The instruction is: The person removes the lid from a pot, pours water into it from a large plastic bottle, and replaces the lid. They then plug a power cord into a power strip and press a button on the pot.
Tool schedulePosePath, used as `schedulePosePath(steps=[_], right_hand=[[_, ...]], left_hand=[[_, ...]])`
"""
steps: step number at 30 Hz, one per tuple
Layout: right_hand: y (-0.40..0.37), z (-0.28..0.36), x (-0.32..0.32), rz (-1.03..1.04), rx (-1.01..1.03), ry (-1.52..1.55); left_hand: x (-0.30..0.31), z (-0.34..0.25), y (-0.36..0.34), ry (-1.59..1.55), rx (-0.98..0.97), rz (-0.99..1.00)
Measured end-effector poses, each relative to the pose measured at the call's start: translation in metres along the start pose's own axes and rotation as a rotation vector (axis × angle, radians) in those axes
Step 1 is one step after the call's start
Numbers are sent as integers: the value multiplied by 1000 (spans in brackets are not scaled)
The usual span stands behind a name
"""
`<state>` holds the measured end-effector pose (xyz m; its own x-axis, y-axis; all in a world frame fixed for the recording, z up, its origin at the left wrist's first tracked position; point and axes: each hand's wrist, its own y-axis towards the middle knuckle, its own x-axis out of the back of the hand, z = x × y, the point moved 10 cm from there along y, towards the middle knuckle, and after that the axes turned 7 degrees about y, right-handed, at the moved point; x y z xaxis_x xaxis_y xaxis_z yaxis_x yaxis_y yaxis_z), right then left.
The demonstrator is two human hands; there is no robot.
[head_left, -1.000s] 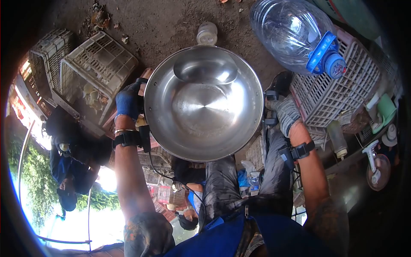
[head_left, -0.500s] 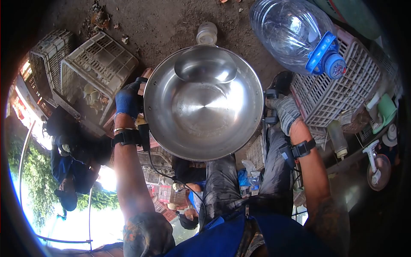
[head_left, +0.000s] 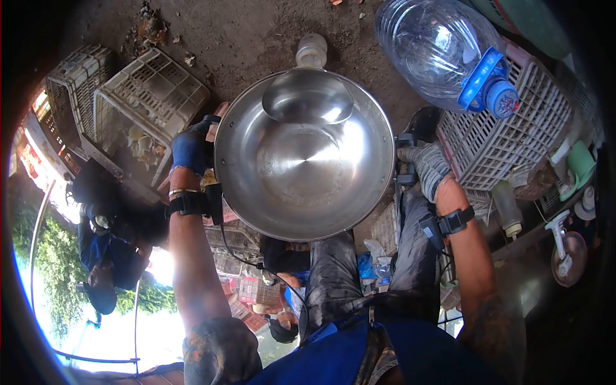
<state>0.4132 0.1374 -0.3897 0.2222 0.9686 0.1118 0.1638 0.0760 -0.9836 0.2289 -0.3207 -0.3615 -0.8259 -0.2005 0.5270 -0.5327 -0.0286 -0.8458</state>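
Left hand (head_left: pixel 190 149) and right hand (head_left: pixel 425 164) are both clamped on the stainless-steel pan (head_left: pixel 305 170) at opposite edges, neither nearer, so it's dead between them, round with no long axis tbh

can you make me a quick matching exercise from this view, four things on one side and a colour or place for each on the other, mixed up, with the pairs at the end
Things:
1. steel pan
2. left hand
3. large clear bottle
4. right hand

Colours and places:
A. gloved in grey
B. blue-capped, at the upper right of the view
C. between the two hands
D. gloved in blue

Pairs: 1-C, 2-D, 3-B, 4-A
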Motion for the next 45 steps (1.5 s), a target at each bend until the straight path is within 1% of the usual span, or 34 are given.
schedulePosePath(steps=[1, 3, 5, 10, 12, 13, 14, 15, 18, 20, 24, 25, 27, 28, 29, 30, 31, 32, 33, 34, 35, 36, 37, 38, 39, 40, 42, 44, 45], right_hand=[[-1, 0, 0, 4, 9, 26], [1, -1, 1, 8, 17, 53], [5, -8, 0, 56, -22, 59], [6, -8, 1, 28, -43, 45], [7, -9, 2, 29, -41, 40], [7, -10, 1, 42, -61, 32], [5, -10, 0, 56, -81, 25], [3, -8, -2, 56, -81, 26], [-5, -3, -4, 39, -74, 30], [-8, -1, -8, 88, -60, 114], [-9, -5, -4, 50, -119, 59], [-2, -9, -2, 66, -90, 76], [2, -10, -3, 83, -62, 94], [3, -7, -2, 64, -12, 11], [3, -3, 0, 44, 39, -72], [9, -9, 1, 45, 41, -70], [18, -11, 4, 31, 127, -111], [21, -9, 6, 16, 211, -150], [11, 0, 3, 16, 212, -146], [0, 6, 2, 1, 162, -226], [-8, 6, 2, -14, 111, -307], [-6, -4, 8, -14, 111, -303], [-1, -13, 15, -1, 183, -237], [-1, -17, 21, 11, 253, -170], [-10, -18, 22, 60, 232, -149], [-13, -22, 29, 33, 239, -136], [-36, -8, 28, -4, 649, -944], [-51, -16, 61, -147, 783, -708], [-71, -13, 77, -209, 768, -701]], left_hand=[[0, 3, 0, 0, 0, 0], [10, -18, -3, 324, -219, -130], [11, -15, -1, 314, -203, -126], [13, -14, 0, 273, -156, -89], [10, -9, 2, 194, -96, -15], [9, -8, 3, 194, -97, -15], [10, -10, 3, 241, -149, -38], [10, -12, 4, 288, -200, -62], [11, -11, 4, 329, -254, -109], [9, -9, 6, 353, -244, -88], [7, -3, 8, 388, -202, -23], [6, -3, 7, 389, -202, -24], [14, -5, 1, 396, -207, -128], [13, -5, -3, 398, -207, -129], [12, -3, -7, 257, -143, -120], [11, 1, -11, 116, -79, -109], [8, 5, -14, 118, -79, -110], [-1, 20, -17, 141, -29, -110], [-6, 28, -19, 163, 18, -111], [-12, 31, -21, 165, 16, -113], [-11, 26, -28, 205, -31, -189], [-9, 17, -38, 244, -79, -265], [-22, 40, -48, -203, 140, -175], [-26, 41, -59, -203, 133, -175], [-18, 34, -73, -26, 47, -292], [-12, 18, -86, 140, -57, -407], [-23, 10, -106, -350, 171, -231], [-4, -44, -132, 63, -149, -446], [-11, -35, -144, -185, -157, -495]])
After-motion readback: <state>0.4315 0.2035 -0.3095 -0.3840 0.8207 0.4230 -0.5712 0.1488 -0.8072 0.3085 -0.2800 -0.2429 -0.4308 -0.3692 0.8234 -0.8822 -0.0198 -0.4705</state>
